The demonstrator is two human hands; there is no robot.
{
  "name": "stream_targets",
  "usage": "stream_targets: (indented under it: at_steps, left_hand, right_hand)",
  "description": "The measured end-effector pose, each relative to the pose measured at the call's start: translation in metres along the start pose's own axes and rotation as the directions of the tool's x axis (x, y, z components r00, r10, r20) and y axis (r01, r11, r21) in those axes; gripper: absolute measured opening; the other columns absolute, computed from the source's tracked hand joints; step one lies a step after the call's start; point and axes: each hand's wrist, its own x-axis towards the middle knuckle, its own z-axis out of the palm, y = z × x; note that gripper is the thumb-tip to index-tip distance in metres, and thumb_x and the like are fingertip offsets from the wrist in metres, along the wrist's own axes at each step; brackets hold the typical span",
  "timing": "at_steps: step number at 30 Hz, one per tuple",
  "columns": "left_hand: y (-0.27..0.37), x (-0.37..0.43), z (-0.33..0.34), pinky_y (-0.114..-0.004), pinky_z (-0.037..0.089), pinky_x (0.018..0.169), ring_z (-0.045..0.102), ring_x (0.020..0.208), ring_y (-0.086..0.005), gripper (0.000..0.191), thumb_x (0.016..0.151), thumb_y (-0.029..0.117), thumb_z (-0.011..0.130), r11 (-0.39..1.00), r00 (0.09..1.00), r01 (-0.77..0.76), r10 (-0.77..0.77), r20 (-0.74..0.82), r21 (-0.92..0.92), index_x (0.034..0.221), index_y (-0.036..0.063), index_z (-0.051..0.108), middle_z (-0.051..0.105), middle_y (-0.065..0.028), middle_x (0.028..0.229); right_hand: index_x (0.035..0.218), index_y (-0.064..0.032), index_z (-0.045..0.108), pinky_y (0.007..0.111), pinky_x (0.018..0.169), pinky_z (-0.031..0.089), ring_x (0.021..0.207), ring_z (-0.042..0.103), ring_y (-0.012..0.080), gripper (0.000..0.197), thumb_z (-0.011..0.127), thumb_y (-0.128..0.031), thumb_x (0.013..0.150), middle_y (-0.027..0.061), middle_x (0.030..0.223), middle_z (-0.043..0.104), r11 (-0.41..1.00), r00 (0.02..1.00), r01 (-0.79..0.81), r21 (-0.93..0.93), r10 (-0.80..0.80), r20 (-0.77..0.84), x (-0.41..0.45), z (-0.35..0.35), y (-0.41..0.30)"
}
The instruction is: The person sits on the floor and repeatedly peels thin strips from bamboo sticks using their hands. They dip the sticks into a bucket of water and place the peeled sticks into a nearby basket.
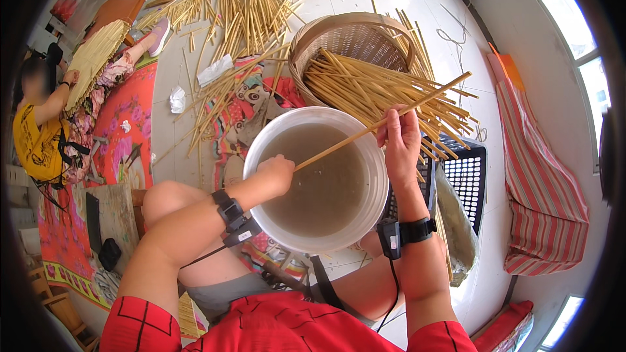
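Observation:
A long tan stalk [342,144], perhaps reed, slants across a white plastic bucket [380,205] between my knees. My left hand [274,172] closes around its lower end, above the bucket's left side; the fingers are partly hidden behind the hand. Farther up, my right hand [402,143] pinches the same stalk between thumb and fingers, just past the bucket's right rim. Cloudy grey-brown water [323,200] lies in the bucket. Beyond it, a woven basket [299,66] with an arched handle lies tipped, and many similar stalks [357,80] spill from it to the right.
Bundled stalks [244,5] and loose ones cover the floor ahead. A black plastic crate [467,176] stands at right, near a striped cloth [543,176] by the wall. At left, another person [39,142] holds a panel of joined stalks [98,61] beside a red floral mat [132,132].

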Motion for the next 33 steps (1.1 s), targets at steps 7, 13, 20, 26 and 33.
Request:
stream_targets:
  at_steps: [7, 13, 20, 26, 33]
  left_hand:
    - [0.023, 0.000, -0.015, -0.046, 0.047, 0.088, 0.055, 0.106, -0.0379, 0.051, 0.088, 0.016, 0.057, 0.995, 0.996, -0.007, -0.001, -0.084, -0.100, 0.134, 0.0031, 0.039, 0.051, -0.0218, 0.118]
    - [0.027, 0.009, -0.006, -0.043, 0.047, 0.090, 0.055, 0.109, -0.0369, 0.042, 0.091, 0.014, 0.054, 0.920, 0.945, -0.267, 0.192, -0.265, -0.286, 0.129, 0.0018, 0.045, 0.054, -0.0211, 0.120]
    - [0.044, 0.015, -0.027, -0.043, 0.048, 0.071, 0.062, 0.083, -0.0363, 0.018, 0.096, 0.019, 0.048, 0.674, 0.888, -0.440, 0.230, -0.398, -0.594, 0.099, 0.0026, 0.055, 0.064, -0.0166, 0.085]
    - [0.045, 0.011, -0.032, -0.045, 0.048, 0.064, 0.063, 0.075, -0.0356, 0.020, 0.096, 0.022, 0.048, 0.798, 0.859, -0.462, 0.294, -0.419, -0.387, 0.089, 0.0044, 0.055, 0.064, -0.0146, 0.078]
    - [0.046, 0.011, -0.031, -0.048, 0.047, 0.061, 0.061, 0.070, -0.0373, 0.023, 0.095, 0.023, 0.050, 0.835, 0.845, -0.472, 0.337, -0.416, -0.282, 0.083, 0.0034, 0.054, 0.063, -0.0157, 0.074]
  right_hand:
    - [0.096, 0.0017, 0.061, 0.023, 0.062, 0.052, 0.070, 0.063, 0.0102, 0.011, 0.058, -0.009, 0.092, 0.0067, 0.078, 0.064, 0.927, 0.933, -0.266, -0.267, 0.317, 0.172, -0.026, 0.006, 0.053]
    - [0.098, 0.0000, 0.063, 0.024, 0.062, 0.050, 0.070, 0.062, 0.0098, 0.014, 0.059, -0.012, 0.092, 0.0062, 0.079, 0.065, 0.824, 0.849, -0.345, -0.450, 0.478, 0.224, -0.034, 0.004, 0.062]
    - [0.102, 0.0020, 0.061, 0.025, 0.069, 0.050, 0.075, 0.060, 0.0108, 0.016, 0.054, -0.011, 0.097, 0.0034, 0.083, 0.064, 0.946, 0.820, -0.274, -0.175, 0.325, 0.471, -0.025, 0.016, 0.019]
    - [0.096, 0.0016, 0.059, 0.025, 0.069, 0.050, 0.074, 0.059, 0.0120, 0.014, 0.052, -0.011, 0.097, 0.0052, 0.079, 0.063, 0.972, 0.873, -0.192, -0.139, 0.234, 0.428, -0.027, 0.024, -0.002]
    - [0.098, -0.0008, 0.059, 0.022, 0.068, 0.046, 0.074, 0.053, 0.0067, 0.018, 0.051, -0.017, 0.099, 0.0011, 0.084, 0.059, 0.954, 0.935, -0.026, -0.300, 0.130, 0.330, -0.025, 0.014, 0.010]
